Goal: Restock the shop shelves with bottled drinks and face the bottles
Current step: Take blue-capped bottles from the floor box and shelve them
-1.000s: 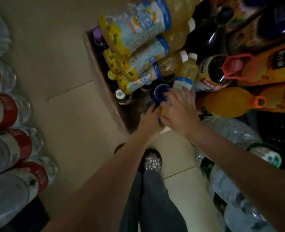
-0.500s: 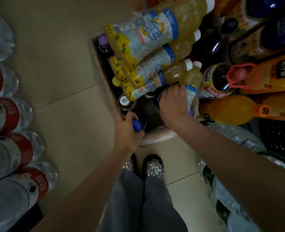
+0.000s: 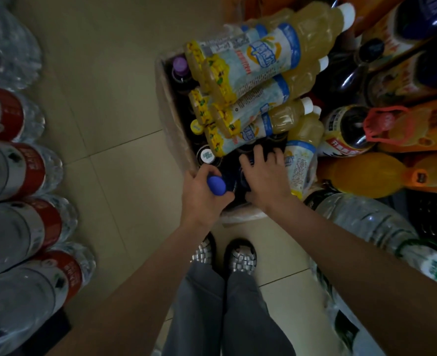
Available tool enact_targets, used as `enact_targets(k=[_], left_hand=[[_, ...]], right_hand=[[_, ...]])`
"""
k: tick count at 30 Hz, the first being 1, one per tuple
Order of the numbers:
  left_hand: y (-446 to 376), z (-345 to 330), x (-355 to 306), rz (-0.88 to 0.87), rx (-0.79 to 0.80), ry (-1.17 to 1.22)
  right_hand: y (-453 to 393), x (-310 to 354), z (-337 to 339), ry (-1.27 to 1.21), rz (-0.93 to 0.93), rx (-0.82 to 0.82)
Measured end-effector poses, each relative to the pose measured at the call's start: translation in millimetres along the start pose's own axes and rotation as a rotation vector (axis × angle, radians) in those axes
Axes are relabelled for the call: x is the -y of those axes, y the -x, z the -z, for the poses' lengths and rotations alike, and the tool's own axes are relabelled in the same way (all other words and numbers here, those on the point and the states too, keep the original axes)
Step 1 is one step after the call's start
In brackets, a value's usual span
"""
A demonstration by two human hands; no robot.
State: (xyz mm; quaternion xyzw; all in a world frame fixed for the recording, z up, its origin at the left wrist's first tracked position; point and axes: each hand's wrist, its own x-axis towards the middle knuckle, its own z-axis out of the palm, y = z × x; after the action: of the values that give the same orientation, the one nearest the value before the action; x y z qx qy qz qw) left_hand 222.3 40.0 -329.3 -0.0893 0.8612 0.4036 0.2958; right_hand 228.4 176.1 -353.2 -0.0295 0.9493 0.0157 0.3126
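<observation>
A cardboard box [image 3: 172,119] on the floor holds upright dark bottles, with several yellow lemon-drink bottles [image 3: 258,62] lying across its top. My left hand [image 3: 202,199] grips a dark bottle with a blue cap [image 3: 216,185] at the box's near corner. My right hand [image 3: 263,173] reaches down into the box beside it, its fingers spread over the dark bottle tops; what lies under the palm is hidden. A white-capped bottle [image 3: 206,155] and a purple-capped bottle [image 3: 180,66] stand in the box along its left wall.
Red-labelled water bottles [image 3: 19,170] line the left side. Orange drink bottles [image 3: 366,176], dark soda bottles [image 3: 351,129] and green-capped water bottles [image 3: 381,227] crowd the right. My two shoes [image 3: 240,255] stand on the beige tiled floor [image 3: 104,98] just below the box.
My left hand has drawn back from the middle of the box to its near corner, gripping the blue-capped bottle. My right hand has shifted from the lemon bottle to the dark bottle tops.
</observation>
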Motion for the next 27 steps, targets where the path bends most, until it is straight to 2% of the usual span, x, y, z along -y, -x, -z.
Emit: enact_targets(k=[4, 7, 13, 19, 27], left_hand=[[7, 9, -10, -0.004, 0.062, -0.027], [15, 16, -17, 0.015, 0.046, -0.016], [22, 29, -40, 0.08, 0.005, 0.017], [23, 37, -59, 0.055, 0.011, 0.02], [24, 35, -61, 0.043, 0.014, -0.031]], right_hand=[[16, -10, 19, -0.041, -0.001, -0.111], [37, -26, 39, -0.232, 0.01, -0.048], [63, -45, 74, -0.48, -0.006, -0.067], [59, -53, 91, -0.519, -0.061, -0.023], [66, -55, 88, -0.539, -0.062, -0.058]])
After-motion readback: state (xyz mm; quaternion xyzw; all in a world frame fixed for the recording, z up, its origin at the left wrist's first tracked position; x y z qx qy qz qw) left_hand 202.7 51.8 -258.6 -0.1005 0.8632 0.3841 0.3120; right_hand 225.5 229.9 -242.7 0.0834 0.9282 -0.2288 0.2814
